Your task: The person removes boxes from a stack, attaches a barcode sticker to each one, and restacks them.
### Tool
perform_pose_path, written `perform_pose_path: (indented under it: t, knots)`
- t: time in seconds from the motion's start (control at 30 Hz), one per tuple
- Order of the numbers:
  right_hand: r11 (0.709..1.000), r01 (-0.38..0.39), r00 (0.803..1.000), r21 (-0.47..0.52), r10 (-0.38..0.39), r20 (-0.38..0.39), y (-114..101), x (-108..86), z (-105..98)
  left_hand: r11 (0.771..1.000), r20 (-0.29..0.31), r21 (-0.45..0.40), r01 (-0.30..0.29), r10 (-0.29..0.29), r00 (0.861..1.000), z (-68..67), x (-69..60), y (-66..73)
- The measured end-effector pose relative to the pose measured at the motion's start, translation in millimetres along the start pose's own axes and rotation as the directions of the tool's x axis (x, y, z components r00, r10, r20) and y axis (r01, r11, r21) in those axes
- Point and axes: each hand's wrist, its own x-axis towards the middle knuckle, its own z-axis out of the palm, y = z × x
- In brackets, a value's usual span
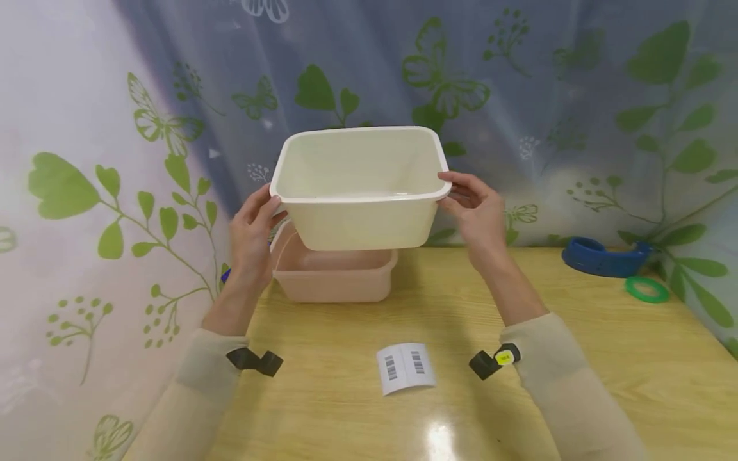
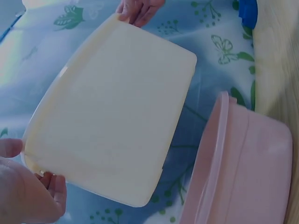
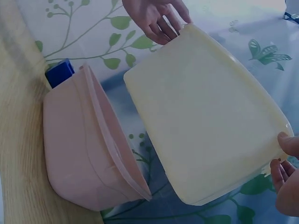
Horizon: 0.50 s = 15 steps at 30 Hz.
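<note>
A white plastic basin [image 1: 360,221] hangs in the air, tilted so that its inside shows in the head view. My left hand [image 1: 252,234] grips the rim at its left corner, and my right hand [image 1: 477,214] pinches the rim at the right corner. Below and behind it, a pink basin [image 1: 334,286] stands on the table, partly covered by the white one. Both wrist views show the outer side of the white basin [image 2: 112,107], with the pink basin [image 3: 88,144] beside it and apart from it.
A white paper with barcodes [image 1: 406,369] lies on the wooden table [image 1: 323,384] in front. At the right back are a blue tape dispenser-like object [image 1: 605,259] and a green ring [image 1: 646,290]. A blue object [image 3: 60,73] sits beside the pink basin. Patterned curtains hang behind.
</note>
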Motion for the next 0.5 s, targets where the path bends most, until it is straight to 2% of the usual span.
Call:
perform_pose_path:
  t: [0.1,0.27,0.37,0.5]
  knots:
    - [1.0,-0.016,1.0,0.018,0.017,-0.024,-6,-1.7,-11,0.999,0.014,0.03,0.022,-0.022,1.0,13.7,0.6,2.0]
    - [0.999,-0.053,0.996,0.006,0.053,-0.071,-12,-6.3,-31,0.998,0.024,0.018,0.056,-0.056,0.998,36.4,-1.2,-0.3]
    - [0.998,-0.069,0.993,-0.01,0.068,-0.101,-13,-9.1,-43,0.998,0.032,0.004,0.066,-0.066,0.997,49.2,-5.5,-2.1]
    - [0.995,-0.087,0.99,-0.043,0.081,-0.119,-13,-13.7,-60,0.998,0.071,-0.001,0.065,-0.065,0.995,65.1,-13.0,-5.4]
